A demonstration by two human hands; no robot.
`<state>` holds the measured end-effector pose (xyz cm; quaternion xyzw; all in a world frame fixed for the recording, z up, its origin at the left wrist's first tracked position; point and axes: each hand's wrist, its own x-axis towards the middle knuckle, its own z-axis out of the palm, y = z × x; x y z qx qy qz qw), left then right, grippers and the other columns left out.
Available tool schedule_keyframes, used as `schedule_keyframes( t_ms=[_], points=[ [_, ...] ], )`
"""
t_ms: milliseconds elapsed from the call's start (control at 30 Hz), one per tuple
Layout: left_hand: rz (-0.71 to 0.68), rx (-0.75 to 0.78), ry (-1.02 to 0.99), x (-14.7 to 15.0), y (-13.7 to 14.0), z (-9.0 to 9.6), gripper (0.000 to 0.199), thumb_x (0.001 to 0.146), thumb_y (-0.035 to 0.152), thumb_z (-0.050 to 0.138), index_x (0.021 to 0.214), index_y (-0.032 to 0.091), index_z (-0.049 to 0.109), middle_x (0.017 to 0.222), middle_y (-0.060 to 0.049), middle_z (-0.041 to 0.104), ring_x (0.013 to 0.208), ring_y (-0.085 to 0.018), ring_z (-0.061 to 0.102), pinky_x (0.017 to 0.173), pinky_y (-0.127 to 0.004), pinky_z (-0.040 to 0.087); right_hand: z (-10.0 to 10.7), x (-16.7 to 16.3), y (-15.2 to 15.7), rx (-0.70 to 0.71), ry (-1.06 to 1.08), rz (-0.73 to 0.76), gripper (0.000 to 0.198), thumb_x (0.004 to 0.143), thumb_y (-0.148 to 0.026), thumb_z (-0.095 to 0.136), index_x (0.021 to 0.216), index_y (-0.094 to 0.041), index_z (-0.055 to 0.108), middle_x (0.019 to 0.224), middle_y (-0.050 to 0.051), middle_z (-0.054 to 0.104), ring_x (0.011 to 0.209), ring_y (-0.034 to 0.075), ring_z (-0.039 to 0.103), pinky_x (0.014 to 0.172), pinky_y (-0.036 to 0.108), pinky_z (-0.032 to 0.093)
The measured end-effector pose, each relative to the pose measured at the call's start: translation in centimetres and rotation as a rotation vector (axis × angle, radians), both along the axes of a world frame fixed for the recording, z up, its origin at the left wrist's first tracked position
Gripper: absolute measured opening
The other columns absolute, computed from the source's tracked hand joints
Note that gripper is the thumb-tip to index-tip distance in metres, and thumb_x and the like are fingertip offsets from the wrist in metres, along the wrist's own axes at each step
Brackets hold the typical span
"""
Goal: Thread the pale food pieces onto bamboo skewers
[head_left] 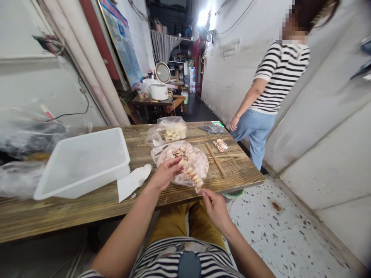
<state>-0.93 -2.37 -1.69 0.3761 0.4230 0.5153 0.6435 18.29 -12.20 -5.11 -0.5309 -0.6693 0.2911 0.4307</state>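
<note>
My right hand pinches the near end of a thin skewer threaded with several small pale, pinkish-tan pieces. It slants over the front of an open clear plastic bag full of similar pieces. My left hand is above that bag's left side, its thumb and fingers closed around a small pale piece that they partly hide. Browner pieces lie on top in the bag. What exactly the pieces are, I cannot tell for sure.
Loaded skewers and a bundle of bare sticks lie right. Behind is another bag of pale slices. A white plastic tub and white paper are left. A person in a striped top stands beyond the table's right end.
</note>
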Motion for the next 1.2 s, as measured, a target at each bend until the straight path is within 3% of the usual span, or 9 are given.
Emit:
schedule_keyframes(
  t_ms=[167, 333, 467, 600, 800, 1200],
  points=[
    [-0.049, -0.012, 0.015, 0.0, 0.0, 0.0, 0.038, 0.055, 0.02, 0.078, 0.091, 0.014, 0.066, 0.083, -0.002, 0.066, 0.067, -0.008, 0.058, 0.067, -0.022, 0.043, 0.2, 0.0, -0.1, -0.003, -0.002, 0.031, 0.028, 0.09, -0.023, 0.043, 0.099, -0.019, 0.069, 0.088, 0.006, 0.071, 0.076, 0.019, 0.066, 0.07, 0.026, 0.048],
    [0.085, -0.024, 0.013, -0.4, 0.5, -0.5, 0.032, 0.055, 0.025, 0.078, 0.08, 0.014, 0.061, 0.066, 0.002, 0.063, 0.06, -0.008, 0.057, 0.057, -0.018, 0.041, 0.6, 0.0, -0.4, 0.015, 0.009, 0.022, 0.028, 0.09, -0.024, 0.042, 0.097, -0.019, 0.068, 0.085, 0.005, 0.071, 0.077, 0.019, 0.065, 0.07, 0.026, 0.048],
    [0.147, -0.053, -0.072, -0.3, 0.6, -0.5, 0.026, 0.059, 0.027, 0.076, 0.068, 0.013, 0.057, 0.064, 0.0, 0.064, 0.058, -0.007, 0.058, 0.053, -0.016, 0.043, 1.0, -0.2, -0.7, 0.005, -0.012, 0.07, 0.027, 0.09, -0.023, 0.042, 0.093, -0.018, 0.069, 0.083, 0.005, 0.071, 0.076, 0.019, 0.066, 0.071, 0.025, 0.048],
    [0.214, -0.033, -0.162, 0.2, 0.3, -0.2, 0.025, 0.059, 0.02, 0.076, 0.064, 0.013, 0.052, 0.074, -0.004, 0.068, 0.068, -0.011, 0.064, 0.062, -0.02, 0.05, 0.9, -0.5, -0.7, 0.001, -0.013, 0.093, 0.028, 0.09, -0.022, 0.042, 0.097, -0.019, 0.069, 0.088, 0.005, 0.071, 0.078, 0.019, 0.066, 0.072, 0.025, 0.049],
    [0.249, -0.042, -0.191, 0.6, -0.2, -0.4, 0.022, 0.06, 0.019, 0.076, 0.067, 0.013, 0.055, 0.073, -0.002, 0.068, 0.076, -0.014, 0.066, 0.072, -0.024, 0.053, 0.5, -0.6, -0.3, 0.017, -0.021, 0.052, 0.028, 0.09, -0.022, 0.043, 0.097, -0.019, 0.069, 0.087, 0.006, 0.072, 0.076, 0.019, 0.067, 0.07, 0.026, 0.049],
    [0.152, -0.01, -0.224, 0.4, -0.8, -0.5, 0.021, 0.063, 0.021, 0.074, 0.063, 0.013, 0.055, 0.075, -0.004, 0.068, 0.087, -0.018, 0.065, 0.087, -0.031, 0.049, 0.5, -0.5, -0.2, 0.012, -0.019, 0.04, 0.029, 0.09, -0.023, 0.042, 0.098, -0.019, 0.069, 0.088, 0.006, 0.072, 0.078, 0.02, 0.067, 0.072, 0.027, 0.05]
  ],
)
